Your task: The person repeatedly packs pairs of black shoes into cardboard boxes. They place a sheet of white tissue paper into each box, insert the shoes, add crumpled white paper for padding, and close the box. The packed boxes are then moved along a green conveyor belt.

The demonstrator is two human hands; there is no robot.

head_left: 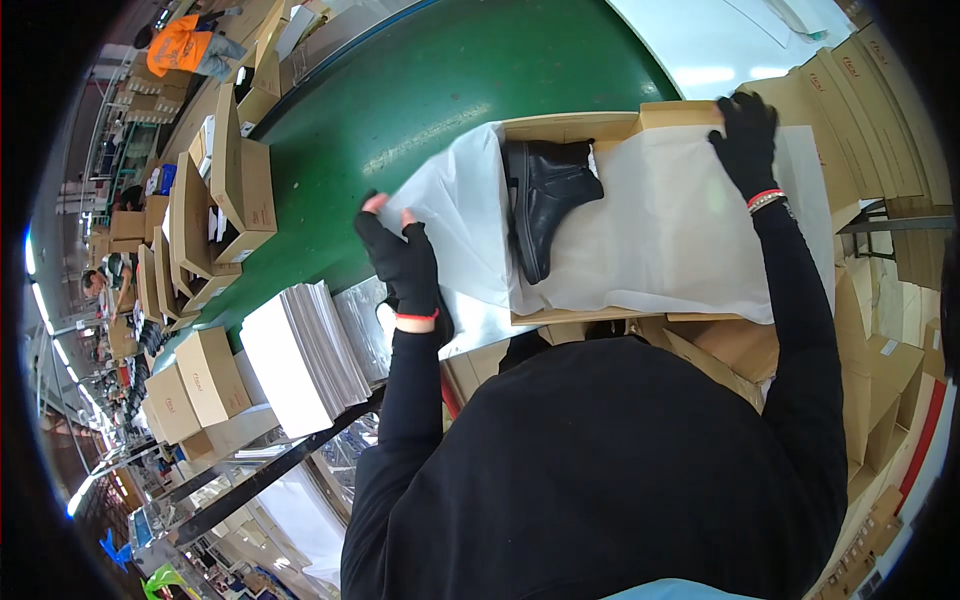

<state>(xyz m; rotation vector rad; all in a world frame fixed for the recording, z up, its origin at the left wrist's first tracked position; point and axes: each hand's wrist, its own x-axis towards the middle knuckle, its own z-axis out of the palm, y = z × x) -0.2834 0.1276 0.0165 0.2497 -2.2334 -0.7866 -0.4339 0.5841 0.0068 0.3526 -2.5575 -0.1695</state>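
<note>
The green belt (440, 90) beyond my left hand (400, 255) lies open, with room to reach across. On my left the stack of white sheets (300, 355) and the cardboard boxes (235, 185) block the way. My right hand (745, 135) is hemmed by stacked flat cartons (860, 110).

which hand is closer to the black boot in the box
Left. The left hand grips the white tissue paper just left of the black boot. The right hand rests at the far right end of the cardboard box, well away from it.
</note>
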